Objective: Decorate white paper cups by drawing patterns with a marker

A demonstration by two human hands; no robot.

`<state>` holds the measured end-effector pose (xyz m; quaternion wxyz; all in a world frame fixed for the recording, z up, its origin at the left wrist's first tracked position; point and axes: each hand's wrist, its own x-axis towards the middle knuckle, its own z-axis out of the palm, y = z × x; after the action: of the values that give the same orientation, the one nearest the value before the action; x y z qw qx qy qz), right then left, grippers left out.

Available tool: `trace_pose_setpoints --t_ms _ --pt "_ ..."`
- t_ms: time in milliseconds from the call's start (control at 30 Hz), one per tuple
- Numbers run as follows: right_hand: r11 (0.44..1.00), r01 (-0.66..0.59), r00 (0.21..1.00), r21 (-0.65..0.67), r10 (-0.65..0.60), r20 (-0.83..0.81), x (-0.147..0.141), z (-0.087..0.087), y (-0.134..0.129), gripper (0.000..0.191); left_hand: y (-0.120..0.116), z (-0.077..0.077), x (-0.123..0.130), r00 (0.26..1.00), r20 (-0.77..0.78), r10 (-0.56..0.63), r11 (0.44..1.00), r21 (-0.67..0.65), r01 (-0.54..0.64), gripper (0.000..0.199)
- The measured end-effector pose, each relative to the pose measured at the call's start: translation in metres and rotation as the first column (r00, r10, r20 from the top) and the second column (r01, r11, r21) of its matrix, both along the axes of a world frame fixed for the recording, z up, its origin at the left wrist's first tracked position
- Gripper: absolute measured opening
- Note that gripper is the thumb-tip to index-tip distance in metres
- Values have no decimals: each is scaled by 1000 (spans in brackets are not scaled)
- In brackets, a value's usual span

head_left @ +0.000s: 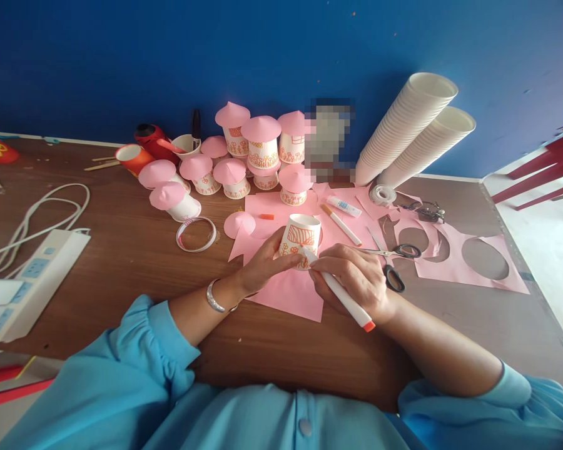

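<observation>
My left hand (263,261) grips a white paper cup (304,224) from its left side. Orange drawings cover the cup: a patterned rectangle above and flowers below. In my right hand (356,280) is a white marker (342,295) with an orange end, its tip at the lower part of the cup. Whether the tip touches the cup I cannot tell. Under both hands lies pink paper (291,299). On it, behind the cup, rests a small orange marker cap (267,217). A pink paper cone (239,225) lies left of the cup.
Several cups with pink cone roofs (261,129) stand at the back. Two tall stacks of paper cups (410,115) lean against the blue wall. Scissors (394,253), a glue stick (344,206) and another marker (341,224) lie right; a tape roll (196,234) and power strip (42,281) left.
</observation>
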<state>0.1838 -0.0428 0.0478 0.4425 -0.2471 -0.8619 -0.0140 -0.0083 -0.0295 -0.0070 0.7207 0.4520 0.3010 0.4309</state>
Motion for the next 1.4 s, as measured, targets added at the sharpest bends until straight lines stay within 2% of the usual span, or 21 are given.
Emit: trace_pose_setpoints --t_ms 700,1100,1400 --pt "998 60 998 7 -60 -2 5 2 3 17 2 -5 0 1000 0 -25 999 30 25 39" --pt "992 118 993 36 -118 -9 6 5 5 18 2 -8 -2 998 49 -32 998 52 29 26" --pt "986 161 987 38 -161 -22 5 3 6 17 1 -10 -3 997 65 -31 999 45 28 28"
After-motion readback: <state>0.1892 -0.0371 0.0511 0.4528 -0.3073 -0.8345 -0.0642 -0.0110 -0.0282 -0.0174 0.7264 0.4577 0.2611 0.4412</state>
